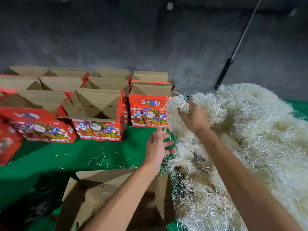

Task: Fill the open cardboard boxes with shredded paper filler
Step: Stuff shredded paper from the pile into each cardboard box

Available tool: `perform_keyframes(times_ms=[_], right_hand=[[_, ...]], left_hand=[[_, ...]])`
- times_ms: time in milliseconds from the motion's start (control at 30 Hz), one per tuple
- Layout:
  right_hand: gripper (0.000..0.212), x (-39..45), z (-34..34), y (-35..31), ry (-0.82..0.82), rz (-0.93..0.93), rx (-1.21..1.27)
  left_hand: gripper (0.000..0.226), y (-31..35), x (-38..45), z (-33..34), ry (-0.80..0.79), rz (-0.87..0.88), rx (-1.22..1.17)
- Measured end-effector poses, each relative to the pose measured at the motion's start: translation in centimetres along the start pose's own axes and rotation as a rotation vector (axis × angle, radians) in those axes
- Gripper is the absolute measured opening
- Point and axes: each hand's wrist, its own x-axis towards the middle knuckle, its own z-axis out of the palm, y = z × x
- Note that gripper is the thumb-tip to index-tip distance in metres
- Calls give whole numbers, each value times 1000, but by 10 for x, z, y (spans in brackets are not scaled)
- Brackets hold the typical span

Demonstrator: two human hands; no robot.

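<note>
A large heap of pale shredded paper filler [250,130] covers the right side of the green surface. My right hand [193,116] is closed on a clump of that filler at the heap's left edge, lifted slightly. My left hand [158,145] hovers open, fingers spread, just left of the heap and holds nothing. Below my arms an open cardboard box [100,194] stands with its flaps up; its inside looks dark and I see no filler in it. Several red "FRESH FRUIT" boxes [98,129] stand open in rows at the left and back.
The green cloth [66,160] carries loose paper strands between the near box and the red boxes. A grey wall stands behind everything. A dark-handled pole [233,54] leans against the wall at the upper right, its lower end behind the heap.
</note>
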Motion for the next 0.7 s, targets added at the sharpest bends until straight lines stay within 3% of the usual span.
perform_keyframes(times_ms=[133, 233, 300, 367, 433, 467, 567, 667, 700], right_hand=[[56, -11, -3, -76, 44, 4, 349], [41, -26, 4, -134, 49, 54, 710], [32, -47, 13, -165, 34, 96, 925], [37, -77, 31, -186, -18, 109, 1009], [64, -116, 53, -196, -77, 157, 1005], [68, -138, 64, -197, -54, 167, 969], [42, -202, 99, -190, 101, 40, 668], [81, -252, 128, -180, 1, 29, 451], [75, -260, 135, -174, -22, 35, 388]], left_hand=[[45, 27, -17, -48, 90, -77, -195], [58, 42, -36, -79, 128, -141, -317], [73, 49, -46, -102, 64, -145, -419], [71, 52, -52, -126, -42, -153, -542], [63, 50, -60, -147, -109, -180, -609], [61, 47, -64, -157, -98, -205, -608], [67, 21, -78, -179, -13, -223, -505], [70, -8, -94, -193, 61, -222, -274], [68, -14, -96, -198, 67, -206, -199]])
